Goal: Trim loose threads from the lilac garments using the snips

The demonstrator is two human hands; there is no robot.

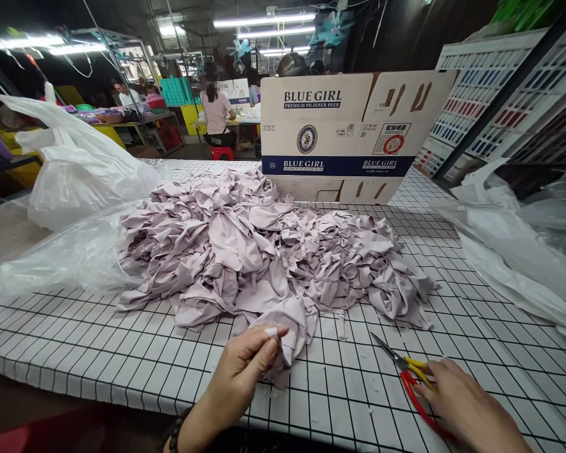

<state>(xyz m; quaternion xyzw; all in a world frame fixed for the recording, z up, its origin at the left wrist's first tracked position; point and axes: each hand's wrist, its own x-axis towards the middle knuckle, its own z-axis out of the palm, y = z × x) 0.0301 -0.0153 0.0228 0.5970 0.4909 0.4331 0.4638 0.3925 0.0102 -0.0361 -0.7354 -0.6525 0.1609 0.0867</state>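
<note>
My left hand (245, 365) pinches the edge of a pale mauve fabric piece (287, 324) between thumb and fingers, near the front of the table. Behind it spreads a large heap of the same mauve fabric pieces (236, 239), crumpled together. At the right, my right hand (462, 396) is on the handles of a pair of scissors (403, 365), one handle yellow and one red. The scissors' dark blades look closed and point away to the upper left, over the tablecloth. Some of the right fingers are hidden under the hand.
A black-and-white checked cloth (339, 409) covers the table. A flattened beer carton (330, 126) stands behind the heap. Clear plastic bags lie at left (85, 176) and right (514, 245). Small scraps dot the cloth. Further back, a person (216, 113) sits on a red stool.
</note>
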